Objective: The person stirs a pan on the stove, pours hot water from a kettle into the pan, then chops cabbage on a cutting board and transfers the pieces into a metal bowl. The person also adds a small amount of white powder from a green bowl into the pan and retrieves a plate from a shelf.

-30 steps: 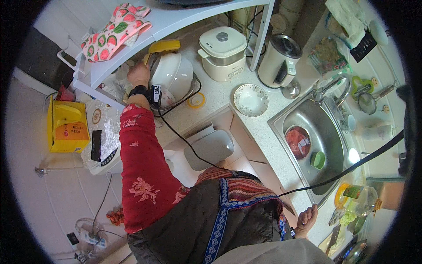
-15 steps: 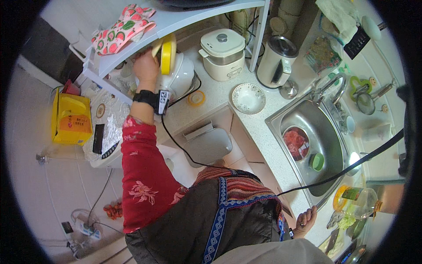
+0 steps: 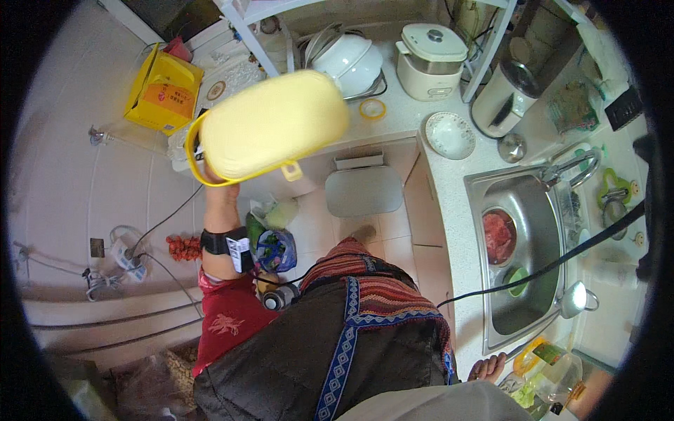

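Note:
An oval yellow plastic basin [image 3: 274, 126], with a pale cream face, a brighter yellow rim and a small looped tab, is held up over the floor and the counter's front edge. My left hand [image 3: 219, 184] grips it at its left end; most of the fingers are hidden by the basin. My right hand [image 3: 487, 368] is low at the right, beside the counter's edge near the sink [image 3: 472, 203], with fingers loosely curled and nothing visible in them.
Along the counter stand white bowls [image 3: 351, 63], a cream cooker [image 3: 433, 63], a patterned dish [image 3: 450, 135] and a kettle [image 3: 505, 102]. Red meat [image 3: 498, 238] and a green cup [image 3: 518, 281] are in the sink. A grey bin [image 3: 364, 191] and bags [image 3: 276, 250] stand on the floor.
My left hand has drawn the yellow basin out from under the shelf, toward me, and its broad cream face now shows. The view has shifted left. My right hand stays by the counter edge.

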### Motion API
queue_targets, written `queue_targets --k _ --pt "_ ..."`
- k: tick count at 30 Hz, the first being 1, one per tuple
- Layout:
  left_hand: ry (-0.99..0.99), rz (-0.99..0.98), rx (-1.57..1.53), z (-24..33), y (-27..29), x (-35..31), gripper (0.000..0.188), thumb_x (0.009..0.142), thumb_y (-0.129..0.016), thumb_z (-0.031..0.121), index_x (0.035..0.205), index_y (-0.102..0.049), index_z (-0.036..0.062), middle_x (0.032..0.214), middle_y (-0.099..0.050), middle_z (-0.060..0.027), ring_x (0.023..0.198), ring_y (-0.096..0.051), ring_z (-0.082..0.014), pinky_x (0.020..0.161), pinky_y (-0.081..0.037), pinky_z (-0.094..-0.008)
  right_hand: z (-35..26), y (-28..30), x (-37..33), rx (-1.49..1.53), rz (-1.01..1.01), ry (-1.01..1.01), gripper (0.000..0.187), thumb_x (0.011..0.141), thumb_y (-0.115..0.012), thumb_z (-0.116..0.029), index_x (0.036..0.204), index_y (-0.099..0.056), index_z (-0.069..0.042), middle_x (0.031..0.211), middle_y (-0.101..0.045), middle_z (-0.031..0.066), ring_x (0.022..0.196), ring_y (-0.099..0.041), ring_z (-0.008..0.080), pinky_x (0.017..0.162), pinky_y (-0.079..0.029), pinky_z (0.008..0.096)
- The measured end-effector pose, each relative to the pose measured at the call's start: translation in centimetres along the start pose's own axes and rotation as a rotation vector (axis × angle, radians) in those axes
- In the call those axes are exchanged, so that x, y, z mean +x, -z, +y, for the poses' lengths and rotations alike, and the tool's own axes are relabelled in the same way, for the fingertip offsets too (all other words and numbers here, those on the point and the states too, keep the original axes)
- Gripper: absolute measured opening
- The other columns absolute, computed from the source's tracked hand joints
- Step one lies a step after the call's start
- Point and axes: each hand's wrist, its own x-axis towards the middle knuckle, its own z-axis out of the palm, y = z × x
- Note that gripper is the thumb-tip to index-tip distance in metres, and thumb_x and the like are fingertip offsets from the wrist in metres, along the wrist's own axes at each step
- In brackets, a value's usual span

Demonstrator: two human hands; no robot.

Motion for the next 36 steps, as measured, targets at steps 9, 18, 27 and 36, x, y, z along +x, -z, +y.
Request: queue_targets --k 9,18,27,36 --pt "0.185 0.418 -0.002 -4.1 11.9 9.6 0.029 0.087 -0.054 0.027 0.113 -0.052 0.0161 0.104 -0.060 -0.0047 0.084 -0.061 -0.0175 0.060 -0.051 -0.0279 1.6 -1.8 -1.1 0.056 -0.069 0.087 0.020 0.096 -0.036 -0.015 0.076 -0.034 -0.011 0.051 -0.022 -0.0033 0.032 -0.016 0.0030 0.026 -0.016 0.0172" --pt "0.323 0.428 -0.390 -16.3 18.3 25.7 0.012 0.087 -0.053 0.024 0.094 -0.054 0.0145 0.074 -0.055 0.0007 0.055 -0.048 -0.0121 0.045 -0.034 -0.0246 6.5 -6.5 -3.1 -0.058 -0.016 0.225 0.020 0.093 -0.043 -0.016 0.074 -0.036 -0.012 0.051 -0.024 -0.0045 0.033 -0.017 0.0025 0.028 -0.016 0.0164" --pt "0.280 0.245 -0.443 -24.5 22.1 32.6 0.016 0.088 -0.054 0.014 0.103 -0.057 0.0079 0.090 -0.058 -0.0025 0.077 -0.055 -0.0153 0.066 -0.047 -0.0260 8.5 -9.0 -3.9 0.021 -0.229 0.118 0.018 0.095 -0.038 -0.018 0.079 -0.041 -0.013 0.053 -0.026 -0.0046 0.035 -0.018 0.0034 0.032 -0.020 0.0156" --pt "0.375 0.543 -0.204 -21.0 22.2 27.9 0.014 0.074 -0.063 -0.003 0.084 -0.056 0.0033 0.075 -0.057 -0.0052 0.060 -0.055 -0.0170 0.052 -0.048 -0.0265 8.5 -9.9 -2.6 0.047 -0.075 0.114 0.023 0.095 -0.039 -0.016 0.073 -0.036 -0.014 0.054 -0.025 -0.0042 0.034 -0.017 0.0034 0.031 -0.018 0.0155"
